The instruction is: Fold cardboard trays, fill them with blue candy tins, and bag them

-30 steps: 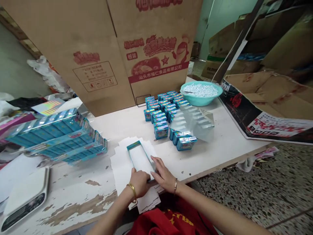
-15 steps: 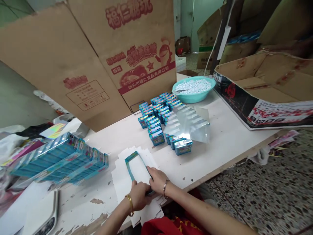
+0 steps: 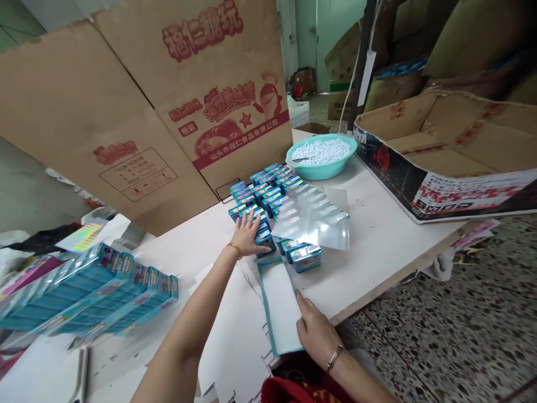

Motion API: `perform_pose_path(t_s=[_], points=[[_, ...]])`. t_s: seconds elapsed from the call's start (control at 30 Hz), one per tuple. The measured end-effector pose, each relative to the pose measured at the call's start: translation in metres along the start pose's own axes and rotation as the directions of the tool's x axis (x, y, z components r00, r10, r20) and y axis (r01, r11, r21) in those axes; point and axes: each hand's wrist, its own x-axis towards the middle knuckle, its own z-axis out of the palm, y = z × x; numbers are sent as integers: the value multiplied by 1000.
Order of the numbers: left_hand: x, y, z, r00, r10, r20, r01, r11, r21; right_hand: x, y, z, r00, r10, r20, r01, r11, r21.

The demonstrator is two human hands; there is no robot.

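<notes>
My left hand lies over the near end of a row of small blue boxes, fingers spread and stretched across their tops. Its thumb rests by the nearest box. In my right hand is the right side of a shallow, open tray with blue edges and a white inside. The tray sits close to the table's front edge, its far end near the blue boxes. More blue boxes stand to the right, partly under clear plastic sheets.
White card sheets lie left of the tray. Wrapped stacks of blue boxes stand at the left. Behind are a large carton, a turquoise basin of small white pieces and an open cardboard box.
My left hand has left the tray and moved forward onto the blue boxes. The tray has shifted right and nearer the boxes, with my right hand still on its side.
</notes>
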Motion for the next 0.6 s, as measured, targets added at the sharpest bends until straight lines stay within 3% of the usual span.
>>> perform_pose_path(t_s=[0.1,0.27,0.4,0.5,0.6], points=[[9,-1,15,1000,-12,27,11,999,36,-1,9,5,999,1,-41,1,999,36],[-7,14,15,997,33,-68,-31,999,34,5,12,6,1000,-3,-31,3,1000,14],[-2,14,12,994,-59,-88,46,990,-133,5,14,0,1000,-8,14,7,1000,24],[-10,3,-3,958,-188,-216,104,931,-349,-2,12,-5,999,-49,-18,50,996,70],[-48,-13,-34,878,-258,-404,0,843,-538,-3,-3,-3,996,-88,-30,90,991,103]])
